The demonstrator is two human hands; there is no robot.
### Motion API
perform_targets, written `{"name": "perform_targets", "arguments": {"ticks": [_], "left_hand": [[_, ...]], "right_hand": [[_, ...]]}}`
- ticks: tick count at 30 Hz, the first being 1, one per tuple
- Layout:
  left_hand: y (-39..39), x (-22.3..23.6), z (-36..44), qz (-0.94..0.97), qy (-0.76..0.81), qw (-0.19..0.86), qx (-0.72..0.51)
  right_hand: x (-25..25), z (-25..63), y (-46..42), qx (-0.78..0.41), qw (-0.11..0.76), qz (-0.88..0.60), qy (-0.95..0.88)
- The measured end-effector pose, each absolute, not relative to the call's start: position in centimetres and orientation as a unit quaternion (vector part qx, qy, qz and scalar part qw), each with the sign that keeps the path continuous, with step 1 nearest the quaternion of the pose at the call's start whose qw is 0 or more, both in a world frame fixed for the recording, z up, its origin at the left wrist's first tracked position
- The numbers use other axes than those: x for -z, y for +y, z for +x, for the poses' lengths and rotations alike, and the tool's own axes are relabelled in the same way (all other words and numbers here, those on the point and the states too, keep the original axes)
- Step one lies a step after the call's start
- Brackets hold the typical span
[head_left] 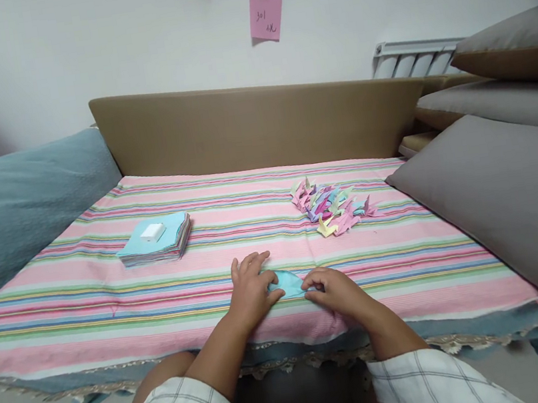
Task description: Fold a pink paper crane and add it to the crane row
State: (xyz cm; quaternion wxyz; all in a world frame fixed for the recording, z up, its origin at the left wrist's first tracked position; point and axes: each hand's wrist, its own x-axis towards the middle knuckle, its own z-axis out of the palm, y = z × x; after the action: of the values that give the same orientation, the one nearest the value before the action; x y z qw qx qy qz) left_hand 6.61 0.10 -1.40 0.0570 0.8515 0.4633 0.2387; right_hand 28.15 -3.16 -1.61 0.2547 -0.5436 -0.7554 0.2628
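Observation:
A light blue folded paper (288,283) lies on the striped cloth (255,244) near its front edge. My left hand (250,288) rests flat on the paper's left part, fingers stretched out. My right hand (330,288) presses on the paper's right end with its fingers curled together. To the back left sits a stack of coloured paper squares (156,242) with a small white block (153,231) on top. At the back right is a heap of folded paper cranes (333,205) in pastel colours.
Grey cushions (505,193) are piled at the right, and a teal blanket (21,205) lies at the left. A tan headboard (257,122) runs along the back. On the wall above it hangs a pink sticky note (266,14).

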Motion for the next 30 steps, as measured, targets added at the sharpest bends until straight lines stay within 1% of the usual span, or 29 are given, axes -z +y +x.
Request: {"name": "perform_targets", "arguments": {"ticks": [6, 16, 19, 22, 25, 30], "left_hand": [[0.25, 1.75, 6.60, 0.850, 0.468, 0.054, -0.236], [0.32, 1.73, 6.50, 0.841, 0.480, 0.081, -0.234], [0.33, 1.76, 6.49, 0.839, 0.482, 0.087, -0.236], [0.37, 1.76, 6.43, 0.837, 0.483, 0.100, -0.237], [0.52, 1.84, 6.32, 0.836, 0.480, 0.114, -0.239], [0.77, 2.15, 6.19, 0.837, 0.476, 0.118, -0.244]], "right_hand": [[1.22, 27.65, -3.37, -0.286, 0.264, -0.560, -0.732], [1.22, 27.46, -3.56, -0.320, 0.300, -0.562, -0.701], [1.37, 27.54, -3.74, -0.356, 0.315, -0.551, -0.685], [1.74, 27.62, -3.72, -0.390, 0.304, -0.553, -0.670], [1.97, 27.56, -3.60, -0.383, 0.298, -0.560, -0.671], [1.86, 27.17, -3.69, -0.386, 0.323, -0.555, -0.662]]}}
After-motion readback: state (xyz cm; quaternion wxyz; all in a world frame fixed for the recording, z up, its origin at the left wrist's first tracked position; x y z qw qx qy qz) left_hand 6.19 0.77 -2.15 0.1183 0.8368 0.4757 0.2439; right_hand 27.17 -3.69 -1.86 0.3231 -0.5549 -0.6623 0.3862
